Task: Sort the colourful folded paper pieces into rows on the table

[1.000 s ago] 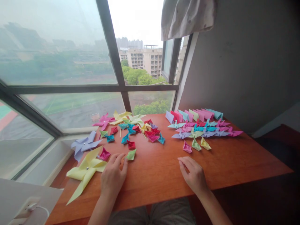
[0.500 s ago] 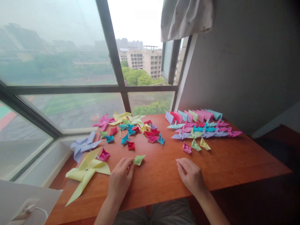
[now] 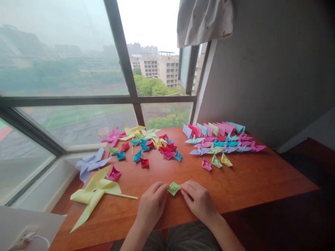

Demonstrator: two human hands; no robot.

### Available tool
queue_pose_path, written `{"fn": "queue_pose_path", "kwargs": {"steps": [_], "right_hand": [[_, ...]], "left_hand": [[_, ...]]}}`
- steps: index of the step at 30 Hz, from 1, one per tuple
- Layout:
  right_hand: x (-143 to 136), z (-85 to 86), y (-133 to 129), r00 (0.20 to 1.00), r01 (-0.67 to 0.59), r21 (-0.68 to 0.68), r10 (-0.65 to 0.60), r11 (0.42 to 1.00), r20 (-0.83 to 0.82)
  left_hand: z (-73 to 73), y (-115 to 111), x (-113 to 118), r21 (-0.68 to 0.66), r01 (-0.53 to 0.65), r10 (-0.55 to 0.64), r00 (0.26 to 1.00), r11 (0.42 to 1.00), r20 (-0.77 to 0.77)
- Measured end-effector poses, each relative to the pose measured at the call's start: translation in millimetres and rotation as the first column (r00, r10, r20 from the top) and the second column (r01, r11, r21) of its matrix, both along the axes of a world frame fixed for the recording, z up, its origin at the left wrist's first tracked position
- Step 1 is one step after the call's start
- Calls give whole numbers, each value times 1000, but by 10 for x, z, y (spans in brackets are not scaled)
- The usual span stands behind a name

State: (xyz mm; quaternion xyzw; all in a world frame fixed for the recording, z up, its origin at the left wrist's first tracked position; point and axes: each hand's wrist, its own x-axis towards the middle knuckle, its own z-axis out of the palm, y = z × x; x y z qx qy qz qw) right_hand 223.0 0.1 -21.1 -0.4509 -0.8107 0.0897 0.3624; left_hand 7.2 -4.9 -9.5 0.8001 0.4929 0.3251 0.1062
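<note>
Between my two hands, near the table's front, is a small light-green folded paper boat. The fingertips of my left hand pinch its left corner. At its right corner, my right hand pinches with thumb and fingers. Behind and to the right stand a pink paper boat, a green one and a yellow one in a short row. Several coloured boats, among them a red one, lie scattered behind my left hand.
A yellow pinwheel with its stick lies left on the wooden table, near a lilac pinwheel and a magenta boat. Rows of paper cranes and folded pieces stand back right. Windows rise behind.
My left hand has moved right with the green boat, bringing it between the hands. My right hand has moved left and now grips its right corner. The yellow pinwheel's stick is now uncovered.
</note>
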Motion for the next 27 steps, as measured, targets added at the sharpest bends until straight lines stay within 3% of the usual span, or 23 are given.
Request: {"fn": "queue_pose_path", "kwargs": {"steps": [8, 14, 18, 22, 24, 27], "right_hand": [[10, 6, -36, 999, -30, 37, 31, 999, -10], [174, 22, -36, 988, 106, 116, -91, 988, -128], [656, 63, 41, 943, 323, 205, -296, 924, -156], [1371, 80, 155, 843, 534, 290, -527, 794, -107], [1705, 35, 211, 778, 610, 323, -625, 724, -69], [2065, -88, 288, 702, 672, 320, -712, 668, 9]], "left_hand": [[1, 18, -8, -101, -40, 51, 992, 994, 112], [10, 30, -28, -146, -31, 54, 987, 989, 153], [3, 30, -29, -143, -30, 47, 991, 989, 121], [-5, 33, -31, -160, -28, 45, 994, 987, 102], [-9, 36, -32, -159, -28, 44, 994, 987, 97], [-11, 41, -34, -148, -28, 42, 995, 989, 93]]}}
